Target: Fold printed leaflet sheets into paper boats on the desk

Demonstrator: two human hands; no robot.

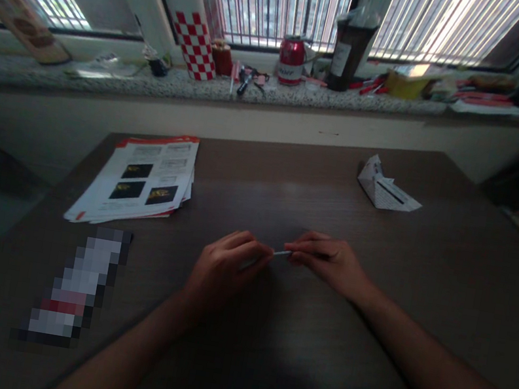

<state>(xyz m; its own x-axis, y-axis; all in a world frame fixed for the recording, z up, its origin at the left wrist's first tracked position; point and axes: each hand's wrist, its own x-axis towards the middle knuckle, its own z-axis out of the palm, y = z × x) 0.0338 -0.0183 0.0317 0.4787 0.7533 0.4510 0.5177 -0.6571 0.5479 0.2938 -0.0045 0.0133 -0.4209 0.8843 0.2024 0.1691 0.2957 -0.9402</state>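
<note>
Both my hands meet at the middle of a dark wooden table [321, 185]. My left hand [221, 271] and my right hand [328, 262] are closed in pinches on the two ends of a small thin pale strip [282, 253], which shows only in the gap between the fingertips. I cannot make out what the strip is; it looks like a tightly folded or rolled piece of paper. The hands rest low on the tabletop.
A stack of printed leaflets [143, 178] lies at the left. A blurred-out flat item [77, 287] lies near the front left. A folded paper shape [385, 187] sits at the back right. The windowsill [110, 78] holds a red can [290, 60], a dark cup [349, 50], a checkered bottle [194, 17] and clutter.
</note>
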